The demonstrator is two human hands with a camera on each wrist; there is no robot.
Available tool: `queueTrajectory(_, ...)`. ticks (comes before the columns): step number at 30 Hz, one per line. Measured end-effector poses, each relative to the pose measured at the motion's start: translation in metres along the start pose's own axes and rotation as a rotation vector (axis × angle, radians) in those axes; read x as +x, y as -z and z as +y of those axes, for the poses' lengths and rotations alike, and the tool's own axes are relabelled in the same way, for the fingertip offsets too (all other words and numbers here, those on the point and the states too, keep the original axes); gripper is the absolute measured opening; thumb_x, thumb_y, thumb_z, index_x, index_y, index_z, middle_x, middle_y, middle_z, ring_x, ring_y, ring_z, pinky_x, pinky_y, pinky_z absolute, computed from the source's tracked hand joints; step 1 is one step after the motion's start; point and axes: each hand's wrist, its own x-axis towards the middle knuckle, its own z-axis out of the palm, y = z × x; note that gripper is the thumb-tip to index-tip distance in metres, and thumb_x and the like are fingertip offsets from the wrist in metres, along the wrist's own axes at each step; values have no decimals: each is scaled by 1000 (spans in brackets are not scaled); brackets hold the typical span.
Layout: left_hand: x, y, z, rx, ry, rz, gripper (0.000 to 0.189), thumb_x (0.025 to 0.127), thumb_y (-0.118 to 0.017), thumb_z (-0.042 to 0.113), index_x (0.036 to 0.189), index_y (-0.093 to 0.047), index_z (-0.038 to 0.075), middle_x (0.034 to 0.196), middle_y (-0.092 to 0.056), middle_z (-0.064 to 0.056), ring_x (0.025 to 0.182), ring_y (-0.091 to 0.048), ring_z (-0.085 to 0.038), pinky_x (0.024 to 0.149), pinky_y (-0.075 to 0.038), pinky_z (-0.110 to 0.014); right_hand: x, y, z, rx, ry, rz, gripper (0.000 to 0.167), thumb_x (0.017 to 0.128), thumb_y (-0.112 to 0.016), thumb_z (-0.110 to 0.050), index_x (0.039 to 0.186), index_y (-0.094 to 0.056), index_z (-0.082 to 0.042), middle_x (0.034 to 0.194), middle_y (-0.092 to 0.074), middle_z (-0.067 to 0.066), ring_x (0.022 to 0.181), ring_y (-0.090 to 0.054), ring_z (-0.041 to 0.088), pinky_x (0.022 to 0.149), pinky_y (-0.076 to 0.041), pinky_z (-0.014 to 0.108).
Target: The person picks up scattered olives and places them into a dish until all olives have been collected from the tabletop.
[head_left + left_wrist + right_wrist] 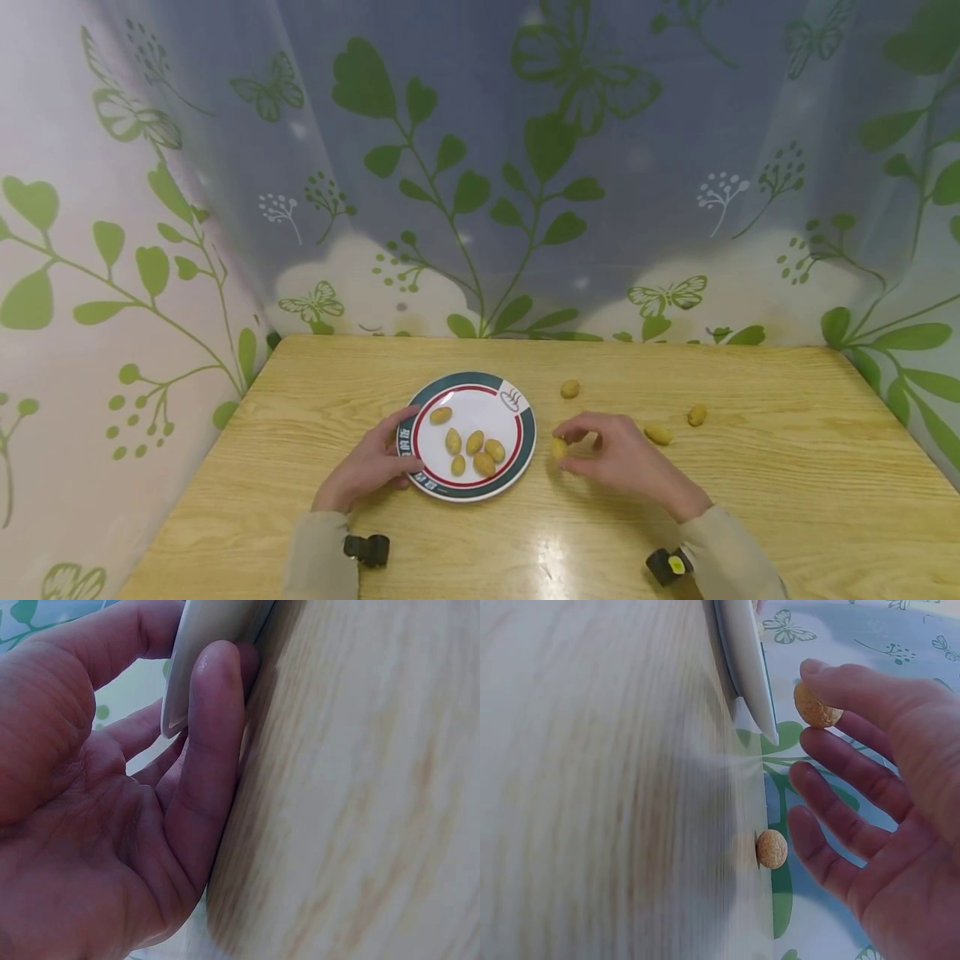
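A round white plate (467, 417) with a dark green rim and a red ring stands on the table, several small wrinkled yellow-brown oval pieces (484, 464) lying in it. My left hand (372, 461) grips its left rim, the thumb over the top and other fingers underneath, as the left wrist view shows of the plate's edge (214, 645). To the right of the plate, my right hand (618, 457) pinches one wrinkled yellow-brown oval piece (815, 707) between thumb and index finger. The remaining fingers of that hand are spread apart below it.
Three more oval pieces lie loose on the wooden table (787, 500): one (570, 389) behind the right hand, another (658, 433) beside its knuckles, a third (697, 415) farther right. A patterned curtain (465, 208) hangs along the table's back and sides.
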Motion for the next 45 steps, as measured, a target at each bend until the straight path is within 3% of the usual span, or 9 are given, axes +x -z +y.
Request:
queueTrajectory(10, -1, 1, 0, 7, -3, -8, 86, 88, -78, 9, 160, -32, 18, 116, -68, -16, 65, -59, -16, 64, -54, -28, 10, -4, -6, 50, -45, 56, 29, 83, -85, -22, 111, -76, -20, 104, -76, -6, 96, -69, 18, 76, -55, 29)
queueTrajectory(17, -3, 1, 1, 10, 1, -3, 86, 88, -78, 8, 160, -32, 18, 113, -68, -15, 64, -59, -16, 63, -54, -28, 18, -12, -7, 65, -14, 90, 30, 82, -86, -21, 110, -76, -19, 104, -76, -3, 95, -69, 17, 76, -56, 29)
queueTrajectory(26, -2, -3, 6, 15, 29, 35, 83, 88, -78, 8, 159, -36, 22, 120, -66, -15, 64, -59, -17, 63, -53, -29, 28, -18, -12, 116, -29, 66, 28, 84, -85, -22, 111, -76, -21, 106, -76, -4, 99, -69, 22, 76, -55, 27)
queueTrajectory(38, -2, 0, 2, -9, 2, -12, 84, 89, -76, 6, 160, -32, 19, 114, -68, -16, 64, -60, -16, 62, -54, -28, 43, -30, -17, 156, -6, 38, 28, 85, -85, -24, 111, -76, -18, 103, -75, -3, 97, -68, 24, 75, -55, 24)
queueTrajectory(45, -1, 0, 1, -1, 11, 6, 84, 89, -77, 7, 160, -34, 20, 117, -67, -16, 66, -61, -16, 63, -54, -29, 53, -37, -21, 141, 3, 29, 30, 85, -85, -25, 112, -76, -16, 103, -75, -1, 97, -69, 24, 74, -54, 23)
